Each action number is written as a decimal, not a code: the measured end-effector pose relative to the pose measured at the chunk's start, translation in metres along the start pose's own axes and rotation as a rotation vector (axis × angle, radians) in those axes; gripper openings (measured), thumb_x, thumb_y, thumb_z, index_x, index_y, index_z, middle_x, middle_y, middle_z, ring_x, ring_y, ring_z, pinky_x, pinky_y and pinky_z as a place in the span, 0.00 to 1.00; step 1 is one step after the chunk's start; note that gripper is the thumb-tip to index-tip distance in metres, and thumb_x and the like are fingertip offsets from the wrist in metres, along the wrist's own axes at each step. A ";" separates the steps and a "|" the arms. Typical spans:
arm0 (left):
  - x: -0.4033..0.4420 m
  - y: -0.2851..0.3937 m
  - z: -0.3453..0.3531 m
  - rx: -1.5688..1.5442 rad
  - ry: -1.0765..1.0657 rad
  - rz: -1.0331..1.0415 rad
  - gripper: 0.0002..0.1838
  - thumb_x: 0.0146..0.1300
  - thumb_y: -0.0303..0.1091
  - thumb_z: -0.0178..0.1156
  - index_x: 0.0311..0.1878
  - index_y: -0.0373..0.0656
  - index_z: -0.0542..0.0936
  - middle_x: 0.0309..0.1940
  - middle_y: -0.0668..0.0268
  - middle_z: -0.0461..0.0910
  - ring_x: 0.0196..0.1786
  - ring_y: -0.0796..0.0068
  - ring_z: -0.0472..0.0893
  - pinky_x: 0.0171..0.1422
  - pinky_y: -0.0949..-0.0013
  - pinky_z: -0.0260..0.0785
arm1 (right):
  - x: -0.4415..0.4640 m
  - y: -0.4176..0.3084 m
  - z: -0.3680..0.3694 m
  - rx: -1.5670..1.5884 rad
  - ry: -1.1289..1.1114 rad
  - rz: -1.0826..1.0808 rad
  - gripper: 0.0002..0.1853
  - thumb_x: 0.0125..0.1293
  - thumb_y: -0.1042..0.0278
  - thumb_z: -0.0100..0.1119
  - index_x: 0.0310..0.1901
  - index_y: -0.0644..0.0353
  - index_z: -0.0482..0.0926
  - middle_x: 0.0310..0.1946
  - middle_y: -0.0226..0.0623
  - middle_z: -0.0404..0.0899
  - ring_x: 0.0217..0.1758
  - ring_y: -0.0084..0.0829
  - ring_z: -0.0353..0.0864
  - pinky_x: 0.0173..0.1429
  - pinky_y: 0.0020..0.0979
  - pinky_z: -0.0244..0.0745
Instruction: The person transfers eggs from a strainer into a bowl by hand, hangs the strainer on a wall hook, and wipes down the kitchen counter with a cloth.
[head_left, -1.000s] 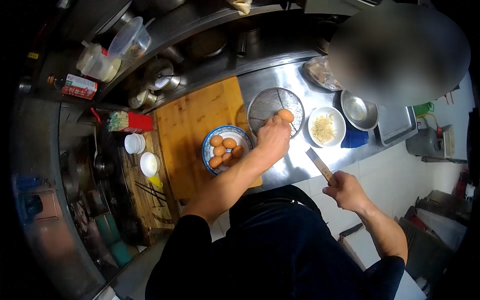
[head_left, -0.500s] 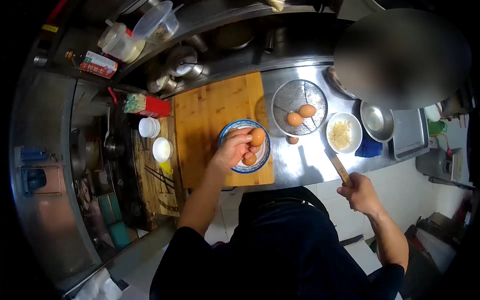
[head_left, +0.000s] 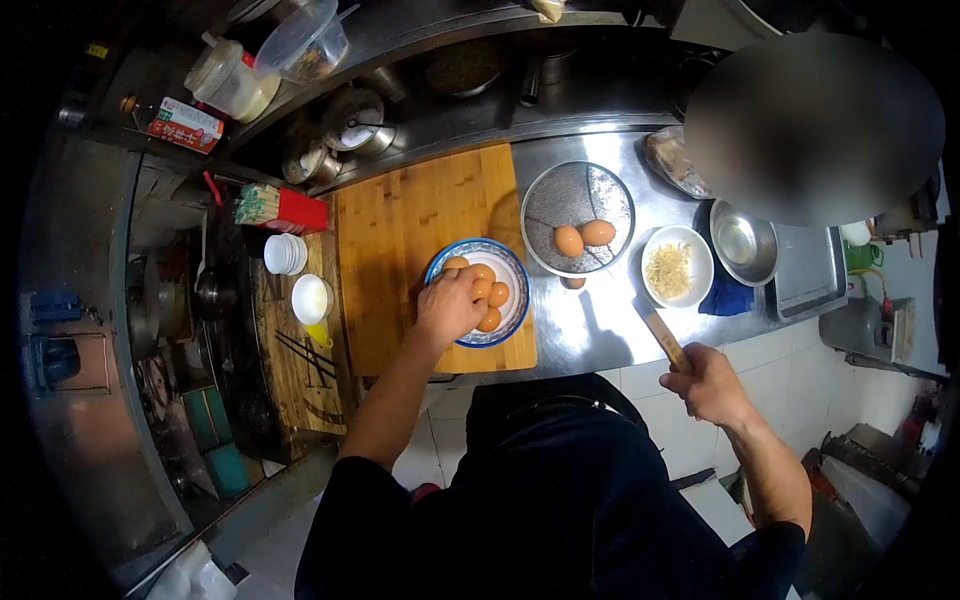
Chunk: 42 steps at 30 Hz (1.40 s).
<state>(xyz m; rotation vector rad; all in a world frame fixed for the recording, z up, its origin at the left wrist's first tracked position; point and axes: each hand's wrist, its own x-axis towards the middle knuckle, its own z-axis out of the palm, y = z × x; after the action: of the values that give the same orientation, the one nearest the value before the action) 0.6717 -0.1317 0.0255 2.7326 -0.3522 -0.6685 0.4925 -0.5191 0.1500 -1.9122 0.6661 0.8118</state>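
A white bowl with a blue patterned rim (head_left: 521,262) holds several brown eggs (head_left: 498,294). My left hand (head_left: 452,304) reaches down into this bowl from the near left, its curled fingers closed about an egg (head_left: 480,289) among the others. The back of the hand hides part of that grip. Off to the right, my right hand (head_left: 712,386) is wrapped around the wooden handle of a tool (head_left: 664,337), held at the counter's front edge. The tool's far end merges with the shiny steel, so its kind is unclear.
The bowl stands on a wooden cutting board (head_left: 420,210). Beside it a round mesh strainer (head_left: 578,200) carries two eggs, with another egg (head_left: 573,283) at its near rim. A bowl of pale shreds (head_left: 648,262) and a metal bowl (head_left: 745,243) stand rightward. Chopsticks (head_left: 258,205) fill a red box.
My left hand has lowered into the bowl and shifted left, with the egg it held up now down among the others. My right hand keeps its hold on the wooden-handled tool.
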 end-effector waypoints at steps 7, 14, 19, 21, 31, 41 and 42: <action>0.004 0.067 -0.024 -0.019 0.265 0.297 0.29 0.68 0.47 0.73 0.66 0.40 0.81 0.62 0.50 0.84 0.63 0.44 0.84 0.66 0.47 0.79 | -0.001 -0.004 0.000 -0.063 0.003 -0.012 0.18 0.69 0.62 0.77 0.43 0.70 0.81 0.28 0.43 0.82 0.29 0.33 0.81 0.35 0.41 0.77; 0.044 0.140 -0.014 0.105 0.183 0.329 0.26 0.65 0.45 0.76 0.57 0.37 0.81 0.53 0.50 0.83 0.58 0.45 0.85 0.59 0.48 0.81 | -0.006 -0.007 0.004 -0.107 0.004 -0.021 0.18 0.68 0.62 0.78 0.44 0.70 0.82 0.31 0.48 0.85 0.32 0.37 0.84 0.40 0.43 0.78; 0.058 0.122 0.003 0.138 0.212 0.369 0.23 0.64 0.41 0.76 0.55 0.36 0.82 0.48 0.48 0.85 0.52 0.46 0.87 0.55 0.45 0.82 | -0.007 -0.002 0.005 -0.119 0.012 -0.033 0.19 0.68 0.61 0.78 0.44 0.70 0.82 0.32 0.50 0.85 0.33 0.38 0.85 0.40 0.43 0.79; 0.043 0.124 -0.017 -0.153 0.222 0.342 0.19 0.69 0.38 0.72 0.54 0.35 0.82 0.44 0.50 0.87 0.46 0.56 0.89 0.52 0.54 0.82 | -0.006 -0.002 0.004 -0.134 0.004 -0.025 0.19 0.68 0.61 0.78 0.44 0.70 0.82 0.32 0.50 0.86 0.33 0.38 0.85 0.40 0.43 0.79; 0.034 0.010 -0.026 -1.603 -0.490 -0.197 0.14 0.78 0.39 0.63 0.50 0.35 0.82 0.35 0.60 0.82 0.26 0.80 0.73 0.25 0.77 0.61 | 0.002 -0.013 -0.003 0.010 -0.027 0.024 0.17 0.70 0.65 0.76 0.39 0.68 0.78 0.24 0.38 0.78 0.21 0.28 0.77 0.26 0.38 0.72; 0.018 0.012 -0.024 -0.370 -0.021 -0.082 0.24 0.62 0.40 0.74 0.57 0.35 0.86 0.50 0.47 0.91 0.52 0.49 0.91 0.59 0.55 0.83 | 0.006 -0.010 -0.003 0.018 -0.038 -0.002 0.16 0.71 0.65 0.76 0.39 0.66 0.77 0.23 0.34 0.76 0.19 0.26 0.74 0.23 0.36 0.69; 0.018 0.015 -0.019 -0.372 -0.020 -0.080 0.24 0.62 0.40 0.74 0.57 0.35 0.86 0.50 0.47 0.91 0.52 0.49 0.91 0.59 0.55 0.83 | 0.007 -0.009 -0.003 0.016 -0.039 -0.005 0.16 0.71 0.65 0.76 0.40 0.66 0.77 0.23 0.34 0.76 0.18 0.26 0.74 0.23 0.36 0.69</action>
<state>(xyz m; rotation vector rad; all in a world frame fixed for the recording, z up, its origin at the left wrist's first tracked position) 0.6940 -0.1465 0.0397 2.3963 -0.1087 -0.7035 0.5039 -0.5185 0.1508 -1.8779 0.6427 0.8360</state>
